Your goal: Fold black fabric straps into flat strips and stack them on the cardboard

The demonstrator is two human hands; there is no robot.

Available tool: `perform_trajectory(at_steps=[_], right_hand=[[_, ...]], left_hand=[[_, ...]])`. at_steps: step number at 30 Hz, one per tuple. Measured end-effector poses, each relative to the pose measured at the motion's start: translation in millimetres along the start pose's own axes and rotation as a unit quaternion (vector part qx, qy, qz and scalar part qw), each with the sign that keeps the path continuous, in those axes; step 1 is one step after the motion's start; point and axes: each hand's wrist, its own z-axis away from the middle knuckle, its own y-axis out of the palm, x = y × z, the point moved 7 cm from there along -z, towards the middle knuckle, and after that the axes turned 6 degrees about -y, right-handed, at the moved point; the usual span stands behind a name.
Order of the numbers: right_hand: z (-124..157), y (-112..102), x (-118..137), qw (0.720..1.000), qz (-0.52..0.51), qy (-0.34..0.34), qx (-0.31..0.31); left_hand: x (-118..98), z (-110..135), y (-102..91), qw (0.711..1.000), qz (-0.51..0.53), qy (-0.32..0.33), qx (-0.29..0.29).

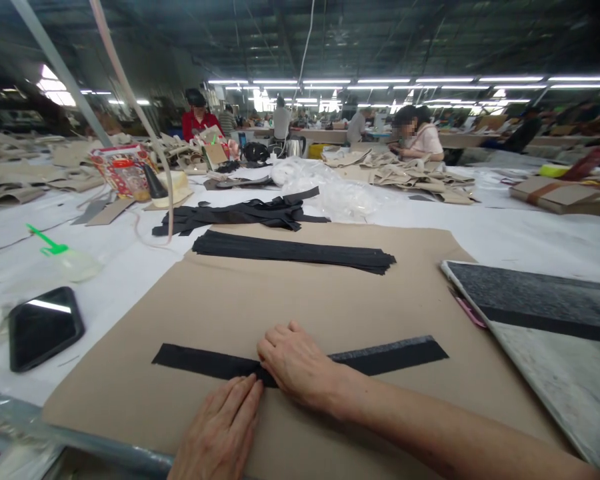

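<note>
A long black fabric strip (200,359) lies across a tan sheet (220,300) in front of me. Its right part carries a greyish band along the upper edge. My right hand (300,367) is on the middle of the strip, fingers curled and closed on it; the fingertips are partly hidden. Just left of it, my left hand (223,427) lies with fingers stretched out side by side, their tips touching the strip's lower edge. Farther up the sheet is a neat stack of black strips (293,251), with a looser heap of black strips (240,215) behind.
At right, a board (570,373) with a dark grey fabric piece (545,290) overlaps the sheet. A phone (46,328) and a green-handled tool (55,248) lie left. A hose (167,173) hangs down. Clear plastic (330,190) and tan pieces lie farther back; co-workers sit beyond.
</note>
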Motion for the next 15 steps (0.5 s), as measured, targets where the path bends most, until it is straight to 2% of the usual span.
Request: perform_trajectory(at_steps=[3,5,8,11,13,15], right_hand=[[-4,5,-14,0.994,-0.086,0.062,0.022],[-4,7,-24,0.979,-0.163,0.112,0.04],[-4,-1,-31,0.967,-0.211,0.136,0.038],[-3,-20,-26,0.983,-0.159,0.075,0.044],[-1,-32,-24,0.996,-0.062,0.031,0.058],[-1,-44,-26,0.997,0.03,0.027,0.059]], left_hand=[[1,-2,-1.1,1.0,0.004,-0.001,0.008],[1,-2,-1.3,1.0,0.005,-0.003,0.015],[0,-2,-2.6,1.0,0.006,-0.005,0.008],[0,-1,-4.0,1.0,0.006,-0.006,-0.003],[1,-2,-4.3,1.0,0.007,-0.01,0.001],[2,-4,-5.0,1.0,0.012,-0.018,0.008]])
